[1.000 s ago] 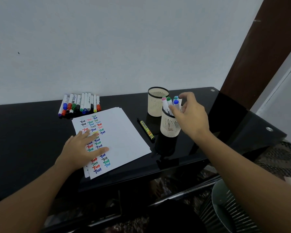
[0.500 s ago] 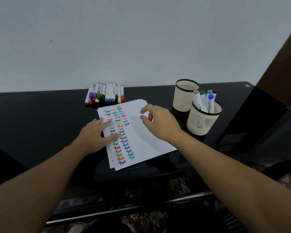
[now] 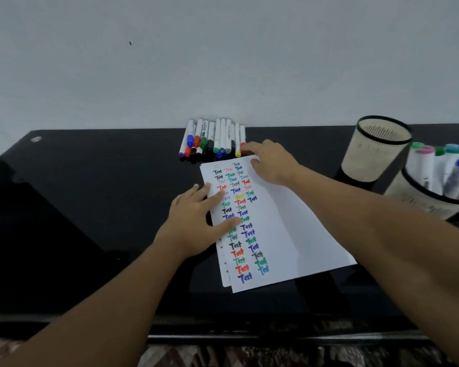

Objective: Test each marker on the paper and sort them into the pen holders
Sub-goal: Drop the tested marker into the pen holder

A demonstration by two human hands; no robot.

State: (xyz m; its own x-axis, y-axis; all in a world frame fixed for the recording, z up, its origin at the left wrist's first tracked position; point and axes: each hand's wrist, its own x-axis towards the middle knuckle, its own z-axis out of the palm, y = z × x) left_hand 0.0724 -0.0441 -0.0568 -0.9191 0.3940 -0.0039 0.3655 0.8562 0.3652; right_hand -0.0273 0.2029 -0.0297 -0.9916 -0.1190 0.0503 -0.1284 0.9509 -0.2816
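Markers (image 3: pixel 213 137) are laid side by side in a row at 12 o'clock on the black table (image 3: pixel 90 207), against the wall, just beyond the top edge of the paper (image 3: pixel 281 221). The paper is seen as a small stack at the table's centre, its left part covered with columns of "Test" written in several colours. The left hand (image 3: pixel 196 221) is pressed flat on the paper's left edge, fingers spread, with nothing gripped. The right hand (image 3: pixel 272 161) is stretched to the row's right end, fingertips touching the red-capped marker (image 3: pixel 242 139); whether that marker is pinched cannot be told. At 2 o'clock an empty holder (image 3: pixel 374 152) is stood upright. Just beside it, toward 3 o'clock, a nearer holder (image 3: pixel 421 202) is filled with several capped markers, partly cut off by the frame edge
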